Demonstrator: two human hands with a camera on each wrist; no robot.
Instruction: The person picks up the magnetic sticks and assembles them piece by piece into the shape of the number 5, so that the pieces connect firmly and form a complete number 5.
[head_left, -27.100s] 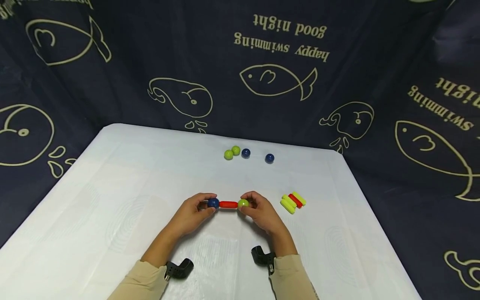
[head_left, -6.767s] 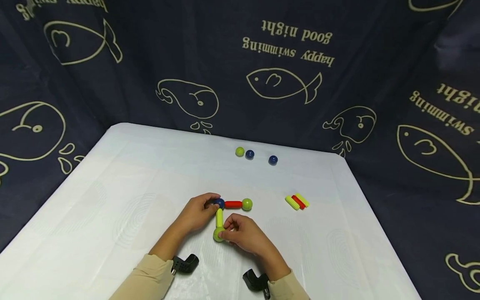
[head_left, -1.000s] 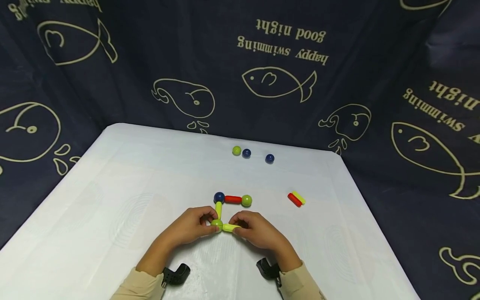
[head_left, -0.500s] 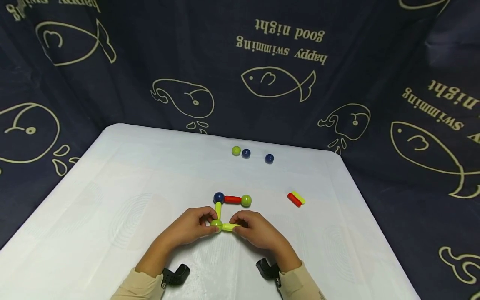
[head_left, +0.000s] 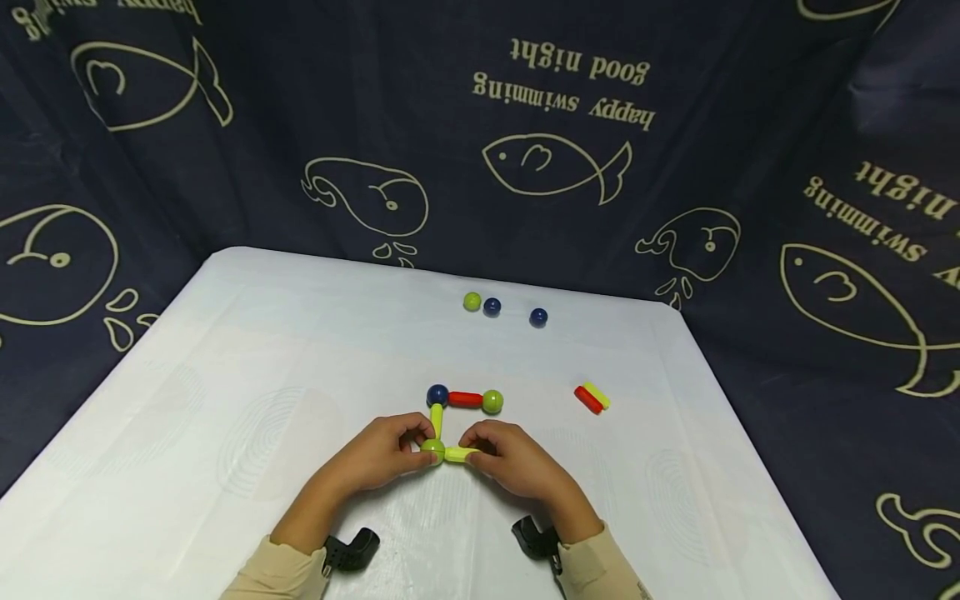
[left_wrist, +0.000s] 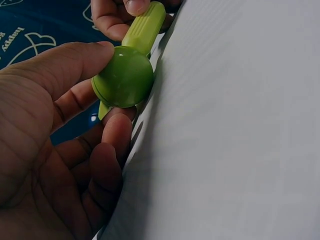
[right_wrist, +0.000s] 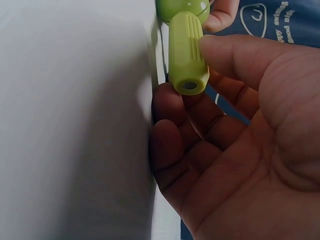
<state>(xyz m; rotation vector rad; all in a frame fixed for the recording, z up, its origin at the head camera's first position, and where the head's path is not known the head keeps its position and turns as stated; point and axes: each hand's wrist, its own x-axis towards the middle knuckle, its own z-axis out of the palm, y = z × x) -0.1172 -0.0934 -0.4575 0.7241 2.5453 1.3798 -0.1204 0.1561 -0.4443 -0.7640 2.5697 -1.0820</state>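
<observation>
White-covered desk (head_left: 300,350): left hand (head_left: 382,452) pinches a glossy green ball (left_wrist: 126,77), right hand (head_left: 513,458) a ribbed yellow-green rod (right_wrist: 185,47) touching it. Upright-lying yellow-green rod (head_left: 437,418), dark-blue ball (head_left: 438,395), red rod (head_left: 466,400), farther green ball (head_left: 492,402) look joined; three balls (head_left: 492,307), two rods (head_left: 588,399) lie loose.

The near ball (head_left: 432,451) under my fingertips is glossy lime green, and the near rod (head_left: 457,454) is a paler yellow-green, ribbed lengthwise, with a dark grey dot in its end. I see the same yellow-green on the side rod (head_left: 437,419), navy on the corner ball (head_left: 438,395), bright red on the crossing rod (head_left: 466,399) and lime on the end ball (head_left: 492,401). One loose rod (head_left: 588,400) is red, its neighbour rod (head_left: 598,394) yellow. The far balls (head_left: 492,307) are one lime, two navy. My sleeves (head_left: 281,571) are beige, my wrist cameras (head_left: 354,551) black. Faint concentric rings mark the white tabletop (head_left: 322,342); cream fish, whales, drops and lettering pattern the dark navy backdrop (head_left: 450,92).
</observation>
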